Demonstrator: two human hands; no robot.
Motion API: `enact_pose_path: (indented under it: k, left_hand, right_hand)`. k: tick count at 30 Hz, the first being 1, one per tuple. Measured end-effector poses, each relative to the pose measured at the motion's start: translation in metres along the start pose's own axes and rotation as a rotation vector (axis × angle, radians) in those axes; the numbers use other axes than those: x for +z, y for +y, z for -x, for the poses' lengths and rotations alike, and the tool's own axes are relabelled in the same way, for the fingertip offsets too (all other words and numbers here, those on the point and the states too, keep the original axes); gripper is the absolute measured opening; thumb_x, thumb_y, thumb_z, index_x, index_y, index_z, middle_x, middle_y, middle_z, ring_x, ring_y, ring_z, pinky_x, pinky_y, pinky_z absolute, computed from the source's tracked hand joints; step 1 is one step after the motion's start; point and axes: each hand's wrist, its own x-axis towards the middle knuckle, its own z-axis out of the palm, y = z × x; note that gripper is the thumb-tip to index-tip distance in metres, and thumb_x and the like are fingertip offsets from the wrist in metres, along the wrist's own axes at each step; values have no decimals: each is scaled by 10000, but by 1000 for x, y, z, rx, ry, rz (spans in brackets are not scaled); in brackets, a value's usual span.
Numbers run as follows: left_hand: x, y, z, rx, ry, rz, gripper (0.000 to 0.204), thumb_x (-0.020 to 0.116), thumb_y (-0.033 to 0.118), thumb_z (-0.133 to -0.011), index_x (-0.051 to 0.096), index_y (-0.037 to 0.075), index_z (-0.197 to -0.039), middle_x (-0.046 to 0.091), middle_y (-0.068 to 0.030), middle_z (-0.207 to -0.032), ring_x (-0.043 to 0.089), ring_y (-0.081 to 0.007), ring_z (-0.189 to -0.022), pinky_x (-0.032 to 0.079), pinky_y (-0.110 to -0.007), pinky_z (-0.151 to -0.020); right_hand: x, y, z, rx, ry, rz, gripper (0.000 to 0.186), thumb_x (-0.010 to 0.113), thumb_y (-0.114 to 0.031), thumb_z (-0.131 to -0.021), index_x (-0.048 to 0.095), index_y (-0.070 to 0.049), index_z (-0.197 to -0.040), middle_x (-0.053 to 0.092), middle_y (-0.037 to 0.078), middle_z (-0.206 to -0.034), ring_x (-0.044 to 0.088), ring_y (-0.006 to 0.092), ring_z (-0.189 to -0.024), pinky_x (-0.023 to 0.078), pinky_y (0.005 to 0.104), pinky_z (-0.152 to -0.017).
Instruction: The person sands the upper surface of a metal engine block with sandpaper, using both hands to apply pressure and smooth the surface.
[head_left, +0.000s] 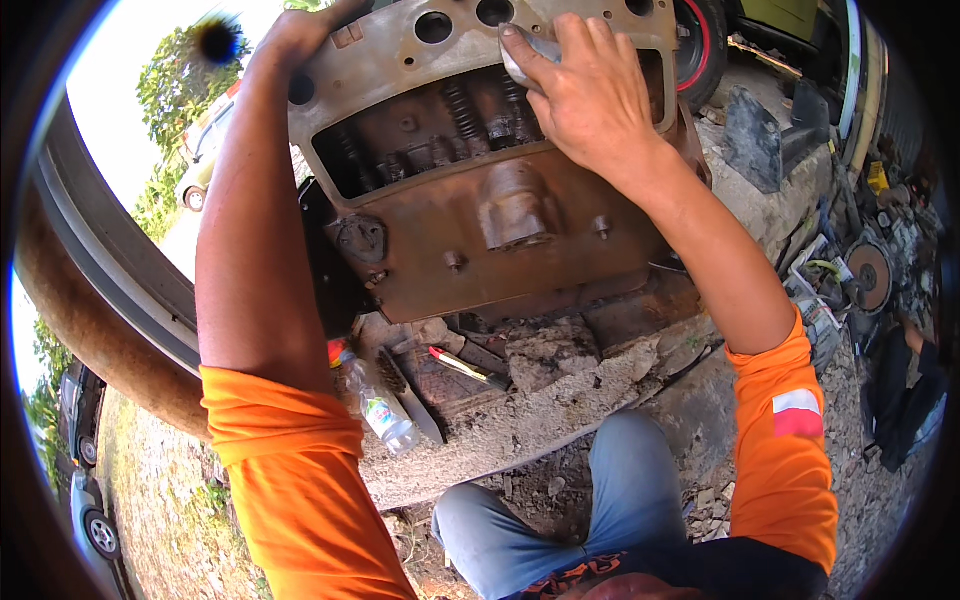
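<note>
1. Nearest the camera: bent knees in blue jeans (600, 500) and orange sleeves (290, 470).
2. Rusty engine block (480, 190) stands tilted on a broken concrete ledge (560, 390), far centre.
3. Left hand (300, 35) grips the block's far left edge, fingers curled over it.
4. Right hand (590, 95) presses a grey pad (525, 55) flat on the block's top face, fingers extended.
5. Plastic bottle (380, 405), wire brush (405, 390) and red-handled tool (465, 368) lie near the ledge's left.
6. Risk: judged, hard rubbing could tip the block off the crumbling ledge
</note>
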Motion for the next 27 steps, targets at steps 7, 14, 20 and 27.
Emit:
enact_pose_path:
  k: [7,14,20,27]
  left_hand:
    - [-5,12,8,-71,-6,26,622,587,702,-905,782,203,-1220,756,-190,-1080,715,-263,-1004,512,-389,-971]
    - [-4,29,23,45,29,48,610,579,672,-929,760,194,-1262,763,-163,-1126,701,-241,-1054,478,-370,-1020]
    - [-9,37,26,-43,-4,71,610,610,646,-933,740,167,-1288,738,-153,-1205,678,-226,-1119,466,-347,-1035]
    - [-3,29,22,17,-17,53,614,605,656,-926,765,152,-1237,757,-153,-1136,693,-233,-1058,482,-355,-1008]
  right_hand:
    - [0,-3,8,100,66,-67,476,762,-210,-852,702,-172,-1323,596,119,-1049,563,298,-1049,445,432,-868]
    - [8,-7,15,181,51,-49,506,773,-268,-827,712,-106,-1302,581,129,-1069,537,292,-1040,412,440,-858]
    - [2,-15,14,196,27,-100,491,767,-285,-836,717,-107,-1291,595,118,-1111,538,284,-1081,409,430,-879]
    - [4,-14,23,207,-52,-82,495,754,-280,-847,707,-98,-1305,588,127,-1093,535,295,-1077,408,440,-894]
